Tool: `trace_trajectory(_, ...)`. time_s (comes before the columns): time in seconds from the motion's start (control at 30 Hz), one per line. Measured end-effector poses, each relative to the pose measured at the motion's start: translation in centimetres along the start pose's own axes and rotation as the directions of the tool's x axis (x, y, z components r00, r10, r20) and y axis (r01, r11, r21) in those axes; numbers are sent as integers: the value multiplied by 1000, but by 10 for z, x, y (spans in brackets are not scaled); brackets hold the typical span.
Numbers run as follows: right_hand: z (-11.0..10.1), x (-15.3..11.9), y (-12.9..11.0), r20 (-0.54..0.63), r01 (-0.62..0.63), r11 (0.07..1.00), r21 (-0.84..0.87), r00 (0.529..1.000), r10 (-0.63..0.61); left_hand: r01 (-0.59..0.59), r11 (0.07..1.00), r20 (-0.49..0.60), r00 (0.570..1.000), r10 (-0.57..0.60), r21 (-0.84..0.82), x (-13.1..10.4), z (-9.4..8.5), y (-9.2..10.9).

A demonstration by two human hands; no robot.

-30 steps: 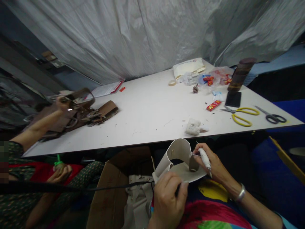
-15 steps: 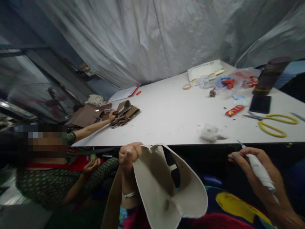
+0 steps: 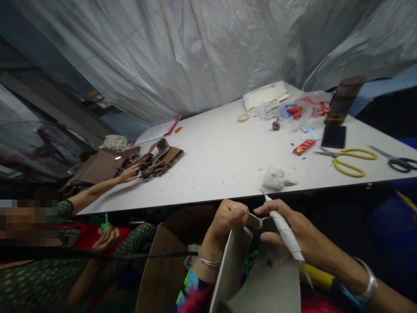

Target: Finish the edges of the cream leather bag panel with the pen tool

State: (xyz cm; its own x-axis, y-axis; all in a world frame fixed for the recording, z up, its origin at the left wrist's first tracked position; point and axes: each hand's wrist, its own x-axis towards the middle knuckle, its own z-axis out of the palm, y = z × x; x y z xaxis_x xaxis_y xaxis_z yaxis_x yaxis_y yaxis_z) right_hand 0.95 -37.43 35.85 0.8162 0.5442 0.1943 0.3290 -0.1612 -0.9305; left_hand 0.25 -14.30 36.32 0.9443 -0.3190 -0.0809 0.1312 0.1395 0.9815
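Observation:
My left hand [image 3: 228, 219] is closed on the upper edge of a beige, bag-like piece [image 3: 265, 278], which hangs curved and open below it over my lap. My right hand [image 3: 289, 228] has come close beside that edge, its thumb and fingertips near the piece; whether they touch it I cannot tell. Across this hand lies a slim pointed tool wrapped in white [image 3: 285, 232], held against the fingers, its thin metal tip pointing up toward the table edge and another thin end sticking out below.
On the white table [image 3: 215, 143] lie yellow-handled scissors [image 3: 353, 163], black-handled scissors [image 3: 402, 163], a phone [image 3: 334, 137], a red packet [image 3: 304, 147] and crumpled white material [image 3: 275, 178]. A co-worker's hand [image 3: 128, 174] touches brown pieces [image 3: 159, 158] at left. A cardboard box [image 3: 159, 265] stands below.
My right hand has moved left with the white-wrapped tool, up to the beige piece. The piece has turned and shifted right with my left hand. The view has swung right.

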Motion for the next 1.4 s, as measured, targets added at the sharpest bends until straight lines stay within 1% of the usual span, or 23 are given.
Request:
trace_trajectory(0.1,5,2,5,-5,-22,1000,-14,1000,22,19,997,-1,1000,-19,-70,5,4,-4)
trace_trajectory(0.23,7,-1,18,-53,-2,1000,-17,999,1,13,994,-24,1000,-15,-109,9,5,-13)
trace_trajectory(0.43,3,-7,26,-37,54,998,24,998,-54,-93,980,-7,996,93,-178,13,6,-25)
trace_trajectory(0.57,3,-7,30,-114,-10,997,72,993,19,-103,970,5,994,107,-221,13,12,-22)
trace_trajectory(0.67,5,-7,32,-165,-40,990,138,984,63,-117,982,-56,992,110,-145,11,19,-12)
trace_trajectory(0.7,6,-8,33,-175,-40,987,157,982,68,-95,990,-58,994,89,-108,10,21,-8)
trace_trajectory(0.73,7,-9,33,-188,-33,985,170,980,65,-43,996,-45,998,39,-74,10,23,-4)
trace_trajectory(0.77,8,-11,34,-207,-21,984,175,977,58,34,999,-26,999,-35,-34,8,25,-1)
trace_trajectory(0.83,13,-15,34,-256,-1,987,158,966,42,193,978,-16,981,-192,82,6,29,4)
trace_trajectory(0.87,15,-17,35,-277,7,989,146,960,35,242,957,-38,970,-239,161,6,32,5)
trace_trajectory(0.9,17,-19,35,-288,10,991,135,957,30,267,933,-72,964,-257,240,5,34,5)
trace_trajectory(0.97,20,-21,36,-288,13,992,123,957,23,284,899,-132,958,-254,334,6,40,3)
trace_trajectory(1.0,21,-21,37,-283,11,993,120,959,24,295,896,-157,954,-256,333,8,42,0)
trace_trajectory(1.1,19,-17,39,-276,-29,992,122,959,62,321,921,-232,935,-270,222,15,47,-10)
trace_trajectory(1.2,12,-13,45,-286,-84,985,154,950,126,334,931,-286,916,-282,149,23,43,-20)
trace_trajectory(1.27,4,-10,53,-343,-130,976,173,921,183,358,923,-319,899,-299,143,28,38,-25)
trace_trajectory(1.33,-6,-9,65,-433,-159,970,182,873,224,364,920,-347,889,-298,145,31,33,-29)
trace_trajectory(1.4,-17,-7,77,-521,-171,969,177,819,239,330,930,-365,895,-256,159,33,30,-35)
